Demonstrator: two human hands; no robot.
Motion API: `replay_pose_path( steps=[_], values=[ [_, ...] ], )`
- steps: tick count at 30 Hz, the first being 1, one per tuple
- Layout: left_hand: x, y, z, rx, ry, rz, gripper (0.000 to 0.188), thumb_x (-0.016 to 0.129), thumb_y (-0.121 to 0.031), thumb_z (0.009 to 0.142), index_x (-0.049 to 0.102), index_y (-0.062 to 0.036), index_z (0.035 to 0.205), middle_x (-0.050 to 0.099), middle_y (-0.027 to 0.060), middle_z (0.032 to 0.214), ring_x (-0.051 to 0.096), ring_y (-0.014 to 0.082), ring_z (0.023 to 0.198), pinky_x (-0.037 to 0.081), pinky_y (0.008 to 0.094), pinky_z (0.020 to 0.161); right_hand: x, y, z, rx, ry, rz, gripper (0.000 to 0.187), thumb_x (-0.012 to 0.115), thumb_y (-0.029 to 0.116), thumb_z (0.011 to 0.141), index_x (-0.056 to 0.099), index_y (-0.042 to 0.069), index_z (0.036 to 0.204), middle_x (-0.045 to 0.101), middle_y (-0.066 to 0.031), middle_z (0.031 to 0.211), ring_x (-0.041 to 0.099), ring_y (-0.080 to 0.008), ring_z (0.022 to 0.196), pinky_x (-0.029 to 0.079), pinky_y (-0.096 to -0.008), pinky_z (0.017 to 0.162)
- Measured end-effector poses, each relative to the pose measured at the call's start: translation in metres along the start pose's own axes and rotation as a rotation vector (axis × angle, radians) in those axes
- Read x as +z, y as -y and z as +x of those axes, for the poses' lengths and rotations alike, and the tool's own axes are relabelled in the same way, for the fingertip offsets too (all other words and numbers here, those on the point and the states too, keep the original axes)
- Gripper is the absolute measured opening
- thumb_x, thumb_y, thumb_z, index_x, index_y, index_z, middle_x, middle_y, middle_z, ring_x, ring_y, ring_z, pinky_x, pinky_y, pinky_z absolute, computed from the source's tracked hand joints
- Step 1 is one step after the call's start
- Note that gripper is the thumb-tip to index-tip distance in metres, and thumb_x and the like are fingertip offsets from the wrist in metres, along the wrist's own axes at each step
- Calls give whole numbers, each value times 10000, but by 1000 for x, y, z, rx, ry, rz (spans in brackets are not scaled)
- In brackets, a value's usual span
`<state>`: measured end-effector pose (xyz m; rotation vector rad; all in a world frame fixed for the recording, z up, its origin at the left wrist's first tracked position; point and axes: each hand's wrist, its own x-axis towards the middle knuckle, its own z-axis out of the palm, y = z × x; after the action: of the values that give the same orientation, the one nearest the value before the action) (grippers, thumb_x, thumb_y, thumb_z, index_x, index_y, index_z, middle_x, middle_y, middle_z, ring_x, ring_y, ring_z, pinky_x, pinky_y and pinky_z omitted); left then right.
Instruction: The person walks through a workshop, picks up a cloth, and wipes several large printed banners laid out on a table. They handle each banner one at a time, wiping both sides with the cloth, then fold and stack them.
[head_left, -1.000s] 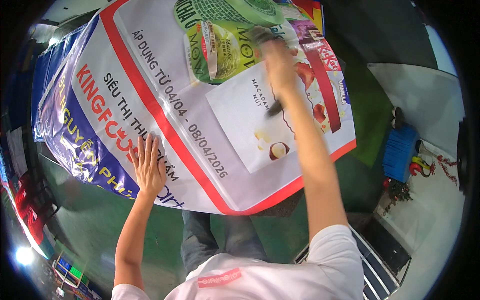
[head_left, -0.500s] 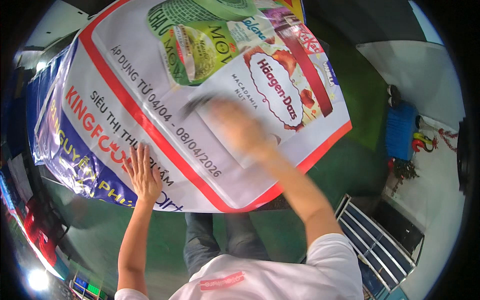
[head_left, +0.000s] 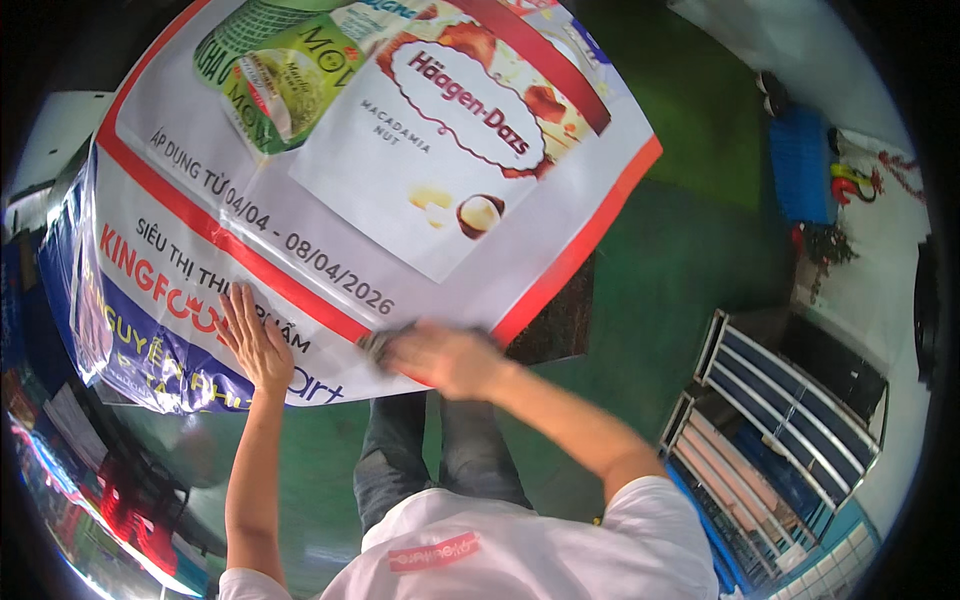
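A large glossy printed banner (head_left: pixel 400 235) with a red border is spread in front of me, pictures of ice cream packs on its white part. My left hand (head_left: pixel 255 345) lies flat on its near left portion, fingers spread. Near the banner's front edge, my right hand (head_left: pixel 448 358) is closed on a dark grey cloth (head_left: pixel 374 346), pressed against the surface. Motion smears that hand and the cloth, so the cloth's exact shape is unclear.
A dark tabletop corner (head_left: pixel 560 320) shows beneath the banner's right side. Metal-framed racks (head_left: pixel 790 410) stand on the green floor (head_left: pixel 640 300) at right. Farther right are a blue bin (head_left: pixel 800 165) and a pale wall. Red items (head_left: pixel 140 520) lie at lower left.
My right hand has swept the cloth from the middle of the banner toward me, to its near edge. My left hand stays flat on the same printed area. The whole view has shifted.
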<state>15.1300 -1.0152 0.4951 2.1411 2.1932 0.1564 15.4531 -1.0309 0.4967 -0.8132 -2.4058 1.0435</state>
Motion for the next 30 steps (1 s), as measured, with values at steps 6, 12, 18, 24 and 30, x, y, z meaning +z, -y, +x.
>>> replay_pose_path(
  steps=[6,12,18,24,30],
  values=[
    [6,3,-4,5,-19,-1,553,359,-224,956,320,-46,1478,294,142,1545,174,332,1462,49,506,1171,-156,-185,-17,509,-415,-629,506,441,175,951,377,85,1445,398,-173,1469,374,-341,1359,261,-544,1115],
    [12,6,-6,14,-44,-12,554,370,-213,954,311,-64,1484,282,131,1551,169,323,1464,47,512,1170,-82,-76,19,663,-426,-552,527,461,179,926,384,44,1430,341,-226,1489,321,-359,1391,232,-559,1127],
    [3,-4,0,21,-68,-67,599,476,-158,918,305,-93,1488,259,126,1558,160,327,1464,51,546,1162,30,24,-14,247,-259,-238,512,505,64,828,551,117,1336,454,-128,1446,467,-287,1307,370,-472,1067],
    [7,-154,21,-66,-119,-523,741,611,-55,786,310,-30,1463,243,165,1552,136,369,1462,74,599,1145,-92,-133,12,320,-512,-461,437,448,79,916,536,128,1342,457,-183,1420,423,-359,1317,307,-517,1094],
    [40,-275,57,-227,-81,-112,692,542,-257,892,274,-44,1493,251,128,1563,150,312,1470,58,559,1160,-167,-160,42,218,-417,-370,470,490,85,898,496,118,1367,456,-200,1401,416,-387,1300,320,-530,1074]
  ],
)
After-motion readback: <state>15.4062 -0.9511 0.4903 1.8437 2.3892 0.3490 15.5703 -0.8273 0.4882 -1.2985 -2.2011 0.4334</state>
